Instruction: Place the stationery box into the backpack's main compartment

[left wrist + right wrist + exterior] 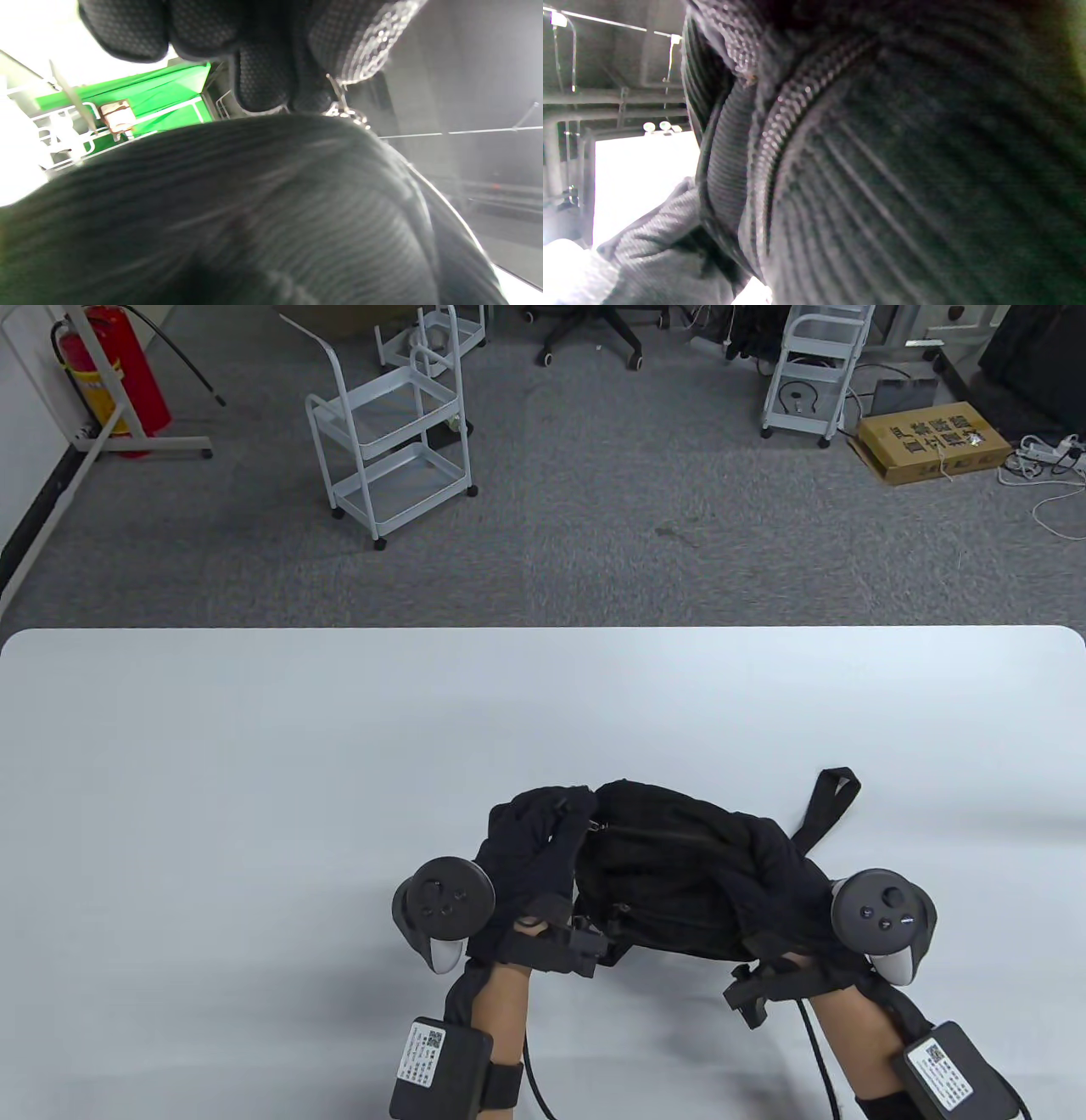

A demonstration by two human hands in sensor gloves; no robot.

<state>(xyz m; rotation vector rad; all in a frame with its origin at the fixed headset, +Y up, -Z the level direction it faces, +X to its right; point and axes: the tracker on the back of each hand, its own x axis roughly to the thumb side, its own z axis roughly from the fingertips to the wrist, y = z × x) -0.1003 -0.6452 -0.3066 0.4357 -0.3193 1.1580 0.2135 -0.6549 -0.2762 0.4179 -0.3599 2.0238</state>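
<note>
A black backpack (pixel 670 874) lies on the white table (pixel 254 780) near the front edge, between my two hands. My left hand (pixel 534 848) grips its left end, fingers laid over the top by the zipper. My right hand (pixel 789 899) grips its right end. In the left wrist view my gloved fingers (pixel 263 72) curl over the ribbed black fabric (pixel 237 212) beside a metal zipper pull (pixel 343 110). The right wrist view is filled by the fabric and a zipper line (pixel 780 127). No stationery box shows in any view.
A backpack strap (pixel 827 802) sticks out to the right rear. Beyond the table's far edge is grey carpet with a white trolley (pixel 390 449), a cardboard box (pixel 933 441) and a fire extinguisher (pixel 110 364).
</note>
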